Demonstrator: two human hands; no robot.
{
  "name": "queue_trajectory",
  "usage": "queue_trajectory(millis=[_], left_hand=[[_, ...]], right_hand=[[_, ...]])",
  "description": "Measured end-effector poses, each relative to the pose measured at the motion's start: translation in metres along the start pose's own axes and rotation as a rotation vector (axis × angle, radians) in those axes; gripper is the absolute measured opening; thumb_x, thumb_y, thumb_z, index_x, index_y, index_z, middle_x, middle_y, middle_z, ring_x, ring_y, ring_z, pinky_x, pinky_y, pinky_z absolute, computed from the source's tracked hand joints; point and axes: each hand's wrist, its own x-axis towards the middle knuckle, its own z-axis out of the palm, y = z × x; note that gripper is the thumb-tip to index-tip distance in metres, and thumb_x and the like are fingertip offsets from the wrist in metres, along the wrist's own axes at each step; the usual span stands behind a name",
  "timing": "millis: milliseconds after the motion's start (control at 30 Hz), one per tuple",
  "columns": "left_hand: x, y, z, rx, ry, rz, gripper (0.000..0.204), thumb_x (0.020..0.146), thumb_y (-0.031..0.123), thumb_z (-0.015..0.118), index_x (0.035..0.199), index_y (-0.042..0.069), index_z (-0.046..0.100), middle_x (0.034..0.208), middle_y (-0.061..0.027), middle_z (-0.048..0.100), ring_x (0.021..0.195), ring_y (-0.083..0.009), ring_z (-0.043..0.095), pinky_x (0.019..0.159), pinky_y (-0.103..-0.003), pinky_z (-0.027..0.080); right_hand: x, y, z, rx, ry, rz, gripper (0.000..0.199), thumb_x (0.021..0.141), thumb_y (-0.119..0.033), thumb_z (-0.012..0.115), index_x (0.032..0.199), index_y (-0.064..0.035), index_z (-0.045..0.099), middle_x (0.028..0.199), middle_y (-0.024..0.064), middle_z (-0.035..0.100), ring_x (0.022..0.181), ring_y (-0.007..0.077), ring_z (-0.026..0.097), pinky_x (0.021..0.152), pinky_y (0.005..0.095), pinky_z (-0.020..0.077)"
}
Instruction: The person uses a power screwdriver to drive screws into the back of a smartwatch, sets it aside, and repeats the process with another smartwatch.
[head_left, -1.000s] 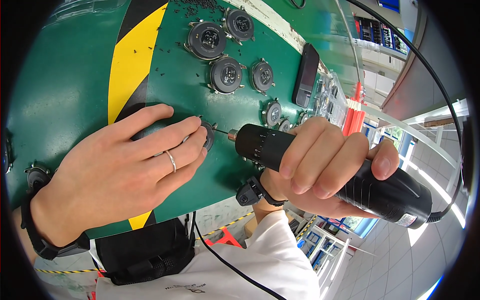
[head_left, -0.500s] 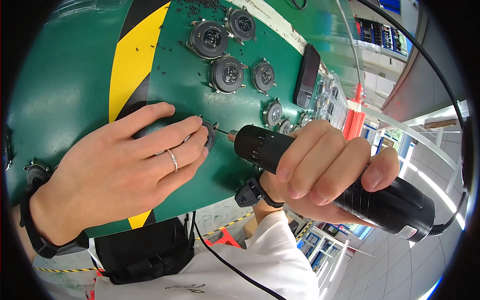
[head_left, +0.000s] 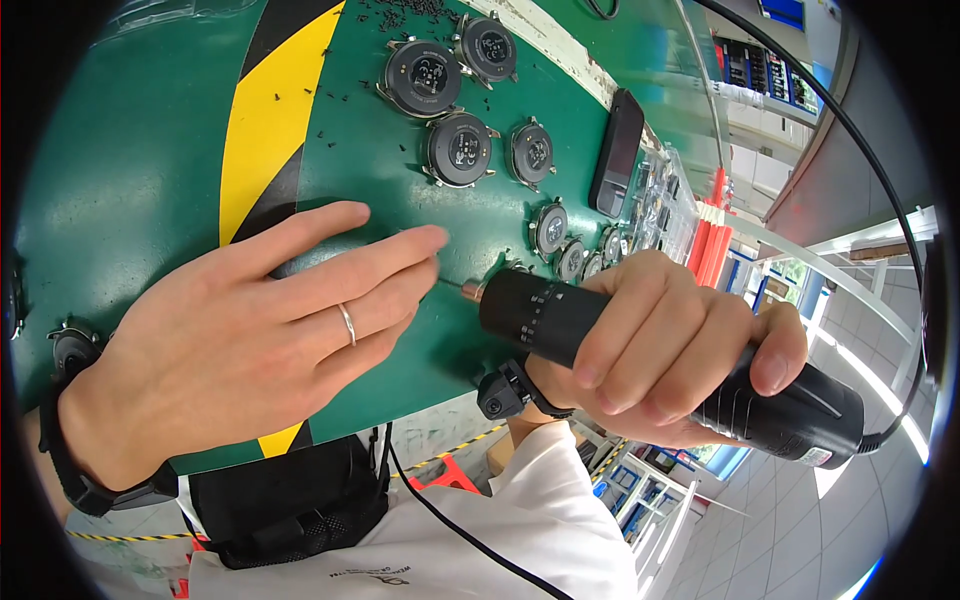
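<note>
Two hands work close together on a green table (head_left: 120, 180). The black electric screwdriver (head_left: 680, 365) lies across the lower right of the view, its fingers-wrapped body held firmly by the right hand (head_left: 665, 350), whose fingers are closed around the barrel. Its thin bit (head_left: 458, 288) points left and meets the fingertips of the left hand (head_left: 240, 335). That hand lies palm down on the table with fingers stretched out and held together, a ring (head_left: 347, 324) on one of them; whatever sits under the fingertips is hidden. A black cable (head_left: 880, 190) runs from the rear of the screwdriver up and around the right edge. Beyond the hands, several round watch cases (head_left: 462, 148) lie face down on the table, with more in a row near a black phone (head_left: 617, 150). Tiny black screws (head_left: 330, 120) are scattered around a yellow and black stripe (head_left: 270, 120). Orange-red tools (head_left: 712, 240) stand at the far edge.
</note>
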Motion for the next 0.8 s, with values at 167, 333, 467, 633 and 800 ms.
queue_trajectory(millis=[167, 333, 467, 633, 800], left_hand=[[0.000, 0.000, 0.002, -0.006, 0.028, -0.027, 0.035, 0.079, 0.011, 0.065, 0.113, 0.006, 0.072, 0.132, -0.0077, 0.064, 0.126, -0.0248, 0.058, 0.111, -0.043, 0.047], [-0.005, -0.001, 0.005, -0.017, 0.043, -0.041, 0.034, 0.079, 0.012, 0.065, 0.113, 0.006, 0.072, 0.132, -0.0078, 0.065, 0.125, -0.0261, 0.059, 0.110, -0.042, 0.048], [-0.008, -0.003, 0.010, -0.016, 0.062, -0.032, 0.035, 0.079, 0.012, 0.066, 0.113, 0.006, 0.072, 0.132, -0.0079, 0.065, 0.124, -0.0264, 0.060, 0.110, -0.042, 0.048], [-0.013, -0.002, 0.010, -0.036, 0.073, -0.045, 0.035, 0.079, 0.011, 0.066, 0.113, 0.007, 0.072, 0.131, -0.0078, 0.065, 0.124, -0.0261, 0.060, 0.110, -0.042, 0.048], [-0.013, -0.001, 0.011, -0.026, 0.070, -0.046, 0.034, 0.079, 0.011, 0.066, 0.113, 0.007, 0.072, 0.130, -0.0073, 0.065, 0.124, -0.0254, 0.060, 0.111, -0.041, 0.048]], right_hand=[[-0.003, 0.006, -0.006, 0.162, -0.130, -0.022, 0.022, 0.108, -0.027, 0.048, 0.114, -0.0053, 0.046, 0.067, 0.0095, 0.061, 0.050, 0.0191, 0.060, 0.043, 0.0335, 0.0541], [-0.002, 0.002, -0.009, 0.210, -0.285, 0.099, 0.016, 0.104, -0.014, 0.054, 0.114, -0.0047, 0.046, 0.070, 0.0131, 0.064, 0.051, 0.0220, 0.062, 0.044, 0.0352, 0.0551], [-0.004, 0.002, -0.006, 0.221, -0.318, 0.139, 0.016, 0.102, -0.010, 0.055, 0.114, -0.0044, 0.045, 0.070, 0.0142, 0.065, 0.050, 0.0227, 0.062, 0.045, 0.0360, 0.0551], [-0.010, 0.008, 0.002, 0.217, -0.257, 0.058, 0.014, 0.104, -0.014, 0.051, 0.113, -0.0043, 0.045, 0.070, 0.0147, 0.064, 0.049, 0.0227, 0.061, 0.045, 0.0366, 0.0548], [-0.009, 0.008, 0.004, 0.213, -0.269, 0.079, 0.014, 0.105, -0.015, 0.050, 0.113, -0.0043, 0.045, 0.070, 0.0143, 0.064, 0.049, 0.0225, 0.061, 0.044, 0.0360, 0.0545]])
